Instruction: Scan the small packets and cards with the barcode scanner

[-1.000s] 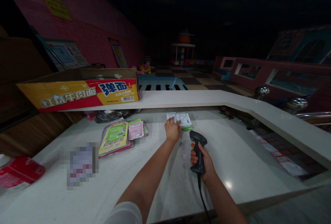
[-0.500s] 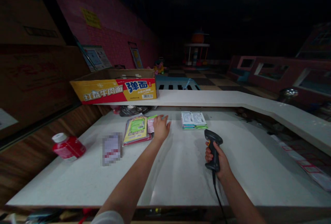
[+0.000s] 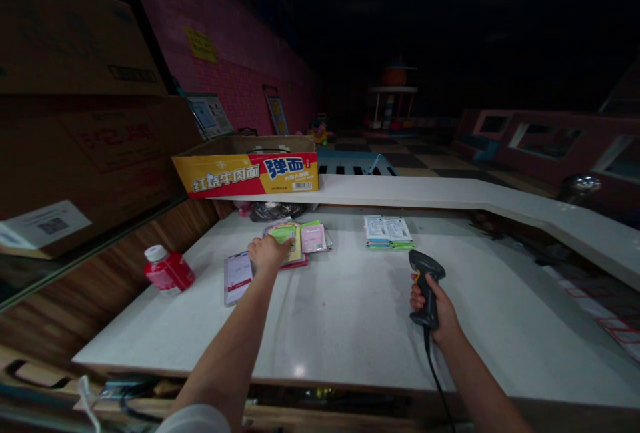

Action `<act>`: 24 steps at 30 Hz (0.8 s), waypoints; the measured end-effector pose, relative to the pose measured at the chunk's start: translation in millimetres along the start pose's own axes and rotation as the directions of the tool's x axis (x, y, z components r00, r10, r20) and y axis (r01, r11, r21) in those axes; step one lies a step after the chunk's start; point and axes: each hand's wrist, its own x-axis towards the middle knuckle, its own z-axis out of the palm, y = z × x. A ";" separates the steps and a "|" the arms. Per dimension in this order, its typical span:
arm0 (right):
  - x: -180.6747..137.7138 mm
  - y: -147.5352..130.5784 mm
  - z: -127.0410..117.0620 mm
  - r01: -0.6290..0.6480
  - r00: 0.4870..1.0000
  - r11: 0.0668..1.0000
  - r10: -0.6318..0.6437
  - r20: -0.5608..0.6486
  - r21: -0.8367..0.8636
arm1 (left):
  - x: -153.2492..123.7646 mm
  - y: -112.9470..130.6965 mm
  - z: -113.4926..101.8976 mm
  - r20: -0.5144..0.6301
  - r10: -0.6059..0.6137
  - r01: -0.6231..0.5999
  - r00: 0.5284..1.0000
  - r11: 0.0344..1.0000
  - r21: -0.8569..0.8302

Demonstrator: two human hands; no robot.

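My left hand (image 3: 267,252) rests on the left part of a loose pile of coloured packets (image 3: 303,238) on the white counter (image 3: 360,313); its fingers curl over a yellow-green packet, grip unclear. A white card (image 3: 237,277) lies just left of that hand. My right hand (image 3: 434,306) is wrapped round the handle of a black barcode scanner (image 3: 426,284), held upright above the counter with its cable trailing toward me. A neat stack of white-and-green packets (image 3: 388,231) lies beyond the scanner.
A red bottle with a white cap (image 3: 169,270) lies on the counter's left side. A yellow-and-red cardboard box (image 3: 247,173) sits on the raised white ledge (image 3: 450,190). Brown cartons (image 3: 75,133) stand at the left. The room behind is dark.
My left hand left the white-and-green stack and swung left across the counter to the coloured pile. The view turned left too. My right hand kept hold of the scanner.
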 end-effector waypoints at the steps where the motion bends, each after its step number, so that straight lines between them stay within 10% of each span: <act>1: -0.1 0.0 0.2 0.001 1.000 1.000 -0.001 0.003 -0.005 | 1.4 0.1 0.6 0.000 -0.012 0.012 1.000 1.000 -0.007; 10: -0.6 -0.1 1.5 0.014 1.000 0.999 -0.014 0.002 -0.029 | 9.6 6.2 -12.9 -0.059 0.065 -0.079 0.996 0.958 -0.276; 15: -0.7 0.5 2.2 0.019 1.000 0.999 -0.018 0.009 -0.032 | -17.3 30.3 5.2 -0.174 0.264 -0.309 0.949 0.648 -0.696; 19: -0.1 1.0 1.8 0.025 1.000 0.998 -0.025 0.002 -0.052 | -58.9 54.1 44.2 0.047 0.473 -0.104 0.880 0.288 -0.952; 24: -2.4 2.0 3.1 0.058 0.998 0.993 -0.058 -0.002 -0.101 | -90.5 61.7 83.7 0.178 0.504 0.106 0.845 0.169 -0.980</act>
